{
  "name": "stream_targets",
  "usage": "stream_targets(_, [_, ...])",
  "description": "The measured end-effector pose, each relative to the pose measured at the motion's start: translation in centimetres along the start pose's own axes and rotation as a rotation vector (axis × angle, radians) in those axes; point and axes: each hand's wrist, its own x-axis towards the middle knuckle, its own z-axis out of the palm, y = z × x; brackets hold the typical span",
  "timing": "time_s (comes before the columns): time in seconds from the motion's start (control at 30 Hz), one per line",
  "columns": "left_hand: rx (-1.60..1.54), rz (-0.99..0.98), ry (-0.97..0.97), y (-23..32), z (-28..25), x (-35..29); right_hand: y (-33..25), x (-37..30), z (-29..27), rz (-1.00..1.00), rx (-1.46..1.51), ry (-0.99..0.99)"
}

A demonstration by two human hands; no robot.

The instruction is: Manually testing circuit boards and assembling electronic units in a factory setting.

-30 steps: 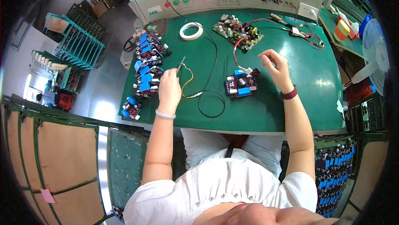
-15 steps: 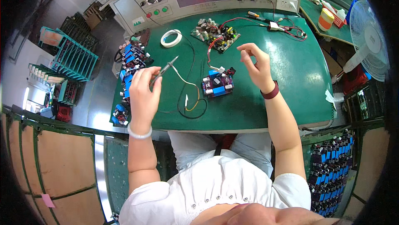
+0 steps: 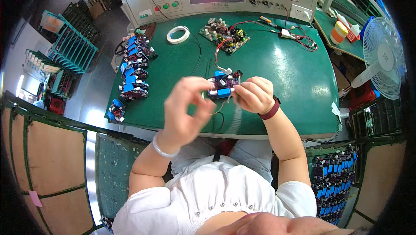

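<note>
My left hand [image 3: 185, 110] is blurred above the bench, its thumb and forefinger apart, and nothing shows between them. It is beside a small circuit board [image 3: 223, 92] with blue and white parts. At the board's right side my right hand [image 3: 255, 94] is closed in a pinch on a thin wired probe [image 3: 238, 80]. The probe's end shows above the fingers, and a pale blurred strip hangs below them. Its thin wire runs left under the board. A white plug [image 3: 225, 70] on red and black leads touches the board's far edge.
A larger circuit board [image 3: 225, 35] lies farther back, beside a white tape roll [image 3: 178, 35]. Several small blue-part boards [image 3: 134, 76] line the left edge. An instrument panel [image 3: 216, 7] with red digits stands behind. A fan [image 3: 383, 57] is at right, and more boards [image 3: 336, 183] stand below right.
Both hands have come in to the small board. The probe has passed from my left hand to my right, which has closed on it. My left hand has let go.
</note>
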Motion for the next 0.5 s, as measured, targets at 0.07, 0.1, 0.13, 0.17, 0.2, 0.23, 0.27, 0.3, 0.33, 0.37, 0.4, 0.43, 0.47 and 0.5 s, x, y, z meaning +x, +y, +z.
stream_targets(0.07, [-0.111,-0.199,-0.066,-2.6,-0.1,0.6,0.2,-0.1,-0.6,0.015,0.022,0.027])
stream_targets(0.1, [-0.091,-0.225,-0.157,-3.6,0.6,1.0,0.4,-0.3,-1.2,0.032,0.044,0.055])
stream_targets(0.13, [-0.125,-0.250,-0.280,-4.3,1.2,0.7,0.1,-0.6,-1.2,0.091,0.093,0.053])
stream_targets(0.17, [-0.158,-0.269,-0.412,-4.6,1.8,-0.1,0.0,-0.7,-1.3,0.151,0.172,0.014])
stream_targets(0.2, [-0.086,-0.244,-0.489,-4.6,2.2,-1.0,-0.2,-0.3,-1.1,0.151,0.204,0.021])
stream_targets(0.23, [-0.033,-0.265,-0.574,-4.8,3.0,-1.5,-0.3,-1.3,-0.6,0.189,0.208,-0.017])
stream_targets(0.27, [-0.064,-0.281,-0.542,-5.7,3.2,-3.0,-0.6,-1.0,0.4,0.168,0.186,0.074])
stream_targets(0.3, [-0.025,-0.331,-0.555,-6.1,3.3,-4.0,-0.8,-0.3,1.0,0.159,0.208,0.160])
stream_targets(0.33, [0.020,-0.364,-0.564,-6.9,3.7,-4.1,-0.2,0.0,0.8,0.131,0.209,0.257])
stream_targets(0.37, [0.022,-0.293,-0.557,-7.8,3.8,-5.0,-0.5,-0.3,-0.8,0.160,0.198,0.193])
stream_targets(0.4, [0.034,-0.220,-0.535,-8.6,3.5,-5.3,-0.5,-0.5,-1.3,0.182,0.205,0.242])
stream_targets(0.43, [0.018,-0.198,-0.573,-8.5,3.2,-5.1,-0.9,-1.0,-1.9,0.215,0.208,0.286])
stream_targets(0.47, [0.051,-0.178,-0.569,-8.3,2.8,-4.8,-0.8,-1.6,-2.5,0.262,0.268,0.367])
stream_targets(0.5, [0.091,-0.168,-0.552,-8.1,1.9,-4.8,-1.4,-1.9,-3.0,0.381,0.299,0.394])
